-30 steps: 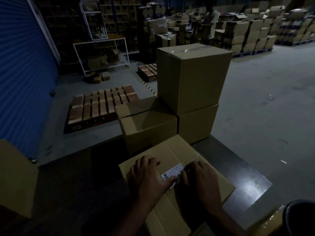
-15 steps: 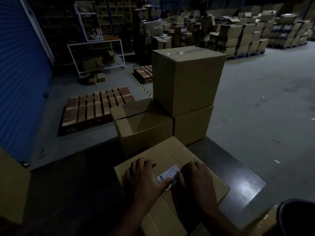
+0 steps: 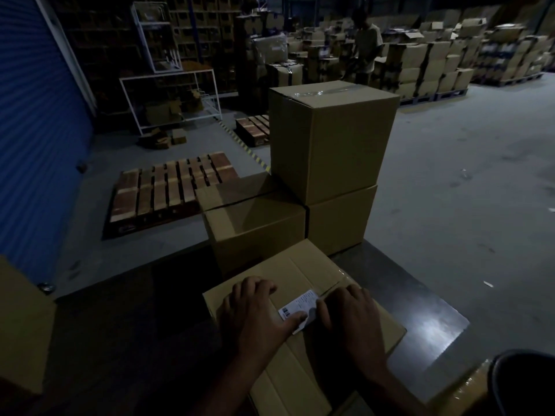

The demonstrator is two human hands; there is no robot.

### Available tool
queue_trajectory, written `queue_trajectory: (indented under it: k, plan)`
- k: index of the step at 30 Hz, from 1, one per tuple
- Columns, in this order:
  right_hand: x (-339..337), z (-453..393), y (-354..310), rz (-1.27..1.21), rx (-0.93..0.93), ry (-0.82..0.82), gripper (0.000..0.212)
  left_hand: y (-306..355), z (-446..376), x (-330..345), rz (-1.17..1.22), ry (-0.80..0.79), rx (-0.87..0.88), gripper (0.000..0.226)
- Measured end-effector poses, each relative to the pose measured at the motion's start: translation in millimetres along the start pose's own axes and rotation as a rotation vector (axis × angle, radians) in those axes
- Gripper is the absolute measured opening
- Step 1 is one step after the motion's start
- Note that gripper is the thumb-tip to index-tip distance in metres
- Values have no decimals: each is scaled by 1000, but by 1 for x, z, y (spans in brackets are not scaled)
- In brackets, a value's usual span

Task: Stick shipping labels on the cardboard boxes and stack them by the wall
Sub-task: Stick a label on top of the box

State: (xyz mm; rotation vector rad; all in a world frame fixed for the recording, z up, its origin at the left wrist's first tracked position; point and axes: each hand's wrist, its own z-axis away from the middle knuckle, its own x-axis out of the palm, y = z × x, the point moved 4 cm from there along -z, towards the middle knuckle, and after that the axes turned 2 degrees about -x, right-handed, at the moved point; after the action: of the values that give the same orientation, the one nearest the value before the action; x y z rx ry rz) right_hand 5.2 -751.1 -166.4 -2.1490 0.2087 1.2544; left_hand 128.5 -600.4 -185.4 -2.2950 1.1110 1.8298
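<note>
A cardboard box (image 3: 303, 265) lies on the dark table right in front of me. On its top sits a small white shipping label (image 3: 300, 304). My left hand (image 3: 255, 310) rests on the box with its thumb pressing the label's near end. My right hand (image 3: 351, 319) has bent fingers at the label's right edge and seems to pinch it where a white corner lifts. Beyond the table stand two low boxes (image 3: 255, 226) side by side, and a taller taped box (image 3: 330, 139) sits on the right one.
A blue shutter wall (image 3: 39, 130) runs along the left. Wooden pallets (image 3: 168, 187) lie on the floor before it. A box edge (image 3: 21, 325) shows at the near left. Farther back are a white metal rack (image 3: 171, 97), stacked cartons and a standing person (image 3: 365, 46).
Both hands stay on the label and the box, almost unmoved. Only my view has shifted slightly.
</note>
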Motion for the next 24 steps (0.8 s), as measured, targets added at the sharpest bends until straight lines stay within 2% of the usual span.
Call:
queue_trajectory:
  k: [3, 6, 13, 19, 22, 24]
  plan:
    - [0, 0, 0, 10, -12, 4, 24, 1, 0, -2, -5, -5, 4, 72]
    - [2, 0, 0, -21, 3, -9, 17, 2, 1, -2, -9, -1, 7, 72]
    - [1, 1, 0, 14, -2, 16, 18, 0, 0, 0, 15, 16, 16, 71]
    - [4, -2, -2, 2, -24, -44, 17, 1, -1, -1, 0, -8, 14, 72]
    - [7, -7, -4, 10, -60, -103, 26, 1, -1, 0, 10, -6, 15, 73]
    - [6, -13, -6, -2, -62, -128, 21, 1, -1, 0, 23, -1, 17, 73]
